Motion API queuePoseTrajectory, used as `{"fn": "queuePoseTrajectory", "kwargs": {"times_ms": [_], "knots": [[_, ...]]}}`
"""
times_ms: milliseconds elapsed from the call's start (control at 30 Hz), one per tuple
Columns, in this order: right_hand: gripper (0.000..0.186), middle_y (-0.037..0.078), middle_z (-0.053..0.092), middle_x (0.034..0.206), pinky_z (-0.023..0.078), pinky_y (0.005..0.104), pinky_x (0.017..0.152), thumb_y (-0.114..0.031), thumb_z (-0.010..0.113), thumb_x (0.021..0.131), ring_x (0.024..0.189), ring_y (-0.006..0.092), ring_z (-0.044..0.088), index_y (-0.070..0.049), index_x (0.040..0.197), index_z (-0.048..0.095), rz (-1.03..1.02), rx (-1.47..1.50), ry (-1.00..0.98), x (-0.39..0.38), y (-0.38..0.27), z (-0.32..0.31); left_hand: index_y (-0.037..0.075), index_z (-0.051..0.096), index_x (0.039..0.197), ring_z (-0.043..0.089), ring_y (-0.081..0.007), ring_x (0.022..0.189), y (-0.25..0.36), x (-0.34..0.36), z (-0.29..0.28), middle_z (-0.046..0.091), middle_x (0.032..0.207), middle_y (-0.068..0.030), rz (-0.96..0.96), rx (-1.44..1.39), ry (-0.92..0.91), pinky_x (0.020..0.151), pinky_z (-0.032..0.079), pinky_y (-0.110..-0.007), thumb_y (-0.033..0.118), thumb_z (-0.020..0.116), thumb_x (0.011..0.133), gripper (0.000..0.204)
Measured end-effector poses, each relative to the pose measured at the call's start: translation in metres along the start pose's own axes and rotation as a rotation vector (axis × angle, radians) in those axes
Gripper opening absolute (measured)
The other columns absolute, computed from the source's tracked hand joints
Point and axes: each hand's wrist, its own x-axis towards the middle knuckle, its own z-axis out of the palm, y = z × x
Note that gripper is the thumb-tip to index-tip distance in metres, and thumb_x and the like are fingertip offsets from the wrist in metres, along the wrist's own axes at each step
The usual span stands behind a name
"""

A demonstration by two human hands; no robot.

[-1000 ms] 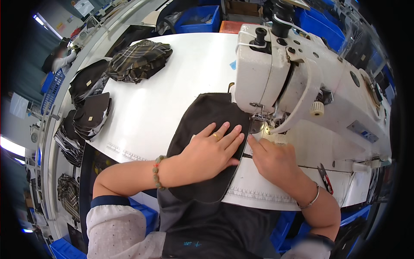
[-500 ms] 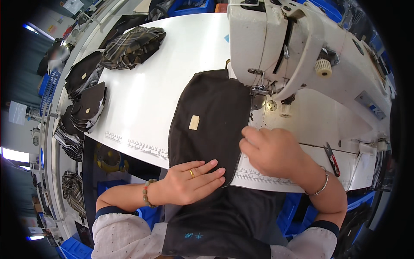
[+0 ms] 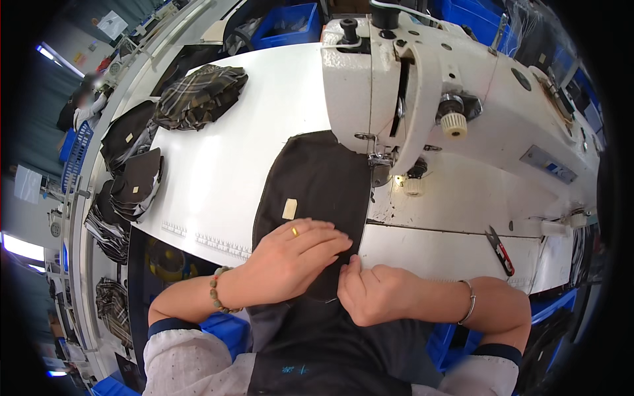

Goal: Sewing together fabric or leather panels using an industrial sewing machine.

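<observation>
A dark brown fabric panel [image 3: 317, 185] with a rounded outline and a small cream label [image 3: 290, 208] lies on the white sewing table. Its right edge runs up to the presser foot [image 3: 380, 162] of a sewing machine [image 3: 456, 99]. My left hand [image 3: 297, 254] rests on the panel's near half, fingers stretched out and pointing right. At the panel's near right edge, my right hand [image 3: 378, 292] is closed in a pinch on the fabric. Its fingertips are just beside those of my left hand.
Thread snips [image 3: 502, 252] with red-and-black handles lie on the table's right side. A plaid fabric bundle [image 3: 201, 96] sits at the far left. Stacks of dark labelled pieces [image 3: 137, 185] stand along the left edge. A blue bin [image 3: 287, 26] is behind the table.
My right hand has come down and left to the panel's near right edge and pinches it. My left hand has slid farther up the panel. The whole view has shifted somewhat.
</observation>
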Motion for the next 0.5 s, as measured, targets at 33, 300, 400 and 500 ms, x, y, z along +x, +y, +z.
{"fn": "queuePoseTrajectory", "kwargs": {"times_ms": [33,300,400,500], "knots": [[0.016,0.017,0.068,0.074,0.033,0.0212,0.044,-0.008,0.067,0.071,0.048,0.0095,0.052,0.004,0.082,0.070,0.005,-0.023,-0.007,-0.001,-0.001,0.001,0.007,0.064,0.124,0.059,-0.0281,0.120,-0.004,0.004,0.007,0.063,0.125,-0.0085,-0.003,0.056,-0.037,0.102,0.049,-0.046,0.014,0.072,0.081,0.045],[0.016,0.017,0.068,0.075,0.034,0.0206,0.044,-0.006,0.065,0.071,0.049,0.0100,0.054,0.004,0.082,0.070,0.024,-0.040,-0.033,-0.002,0.001,-0.001,0.015,0.064,0.130,0.055,-0.0293,0.128,-0.013,0.008,0.023,0.060,0.131,-0.0060,0.010,0.176,-0.134,0.102,0.044,-0.059,0.025,0.073,0.082,0.050],[0.015,0.017,0.069,0.077,0.035,0.0210,0.044,-0.006,0.065,0.071,0.050,0.0100,0.054,0.004,0.082,0.070,0.029,-0.080,-0.044,-0.003,0.009,0.002,0.015,0.067,0.127,0.055,-0.0291,0.128,-0.024,0.015,0.025,0.061,0.129,-0.0057,0.026,0.171,-0.100,0.102,0.044,-0.059,0.027,0.073,0.085,0.045],[0.017,0.017,0.069,0.079,0.037,0.0216,0.044,-0.007,0.066,0.071,0.050,0.0102,0.054,0.004,0.083,0.070,0.079,-0.096,-0.070,-0.005,0.016,0.005,0.015,0.070,0.122,0.056,-0.0287,0.126,-0.033,0.027,0.026,0.062,0.126,-0.0063,0.047,0.181,-0.056,0.101,0.045,-0.059,0.031,0.072,0.087,0.039]]}}
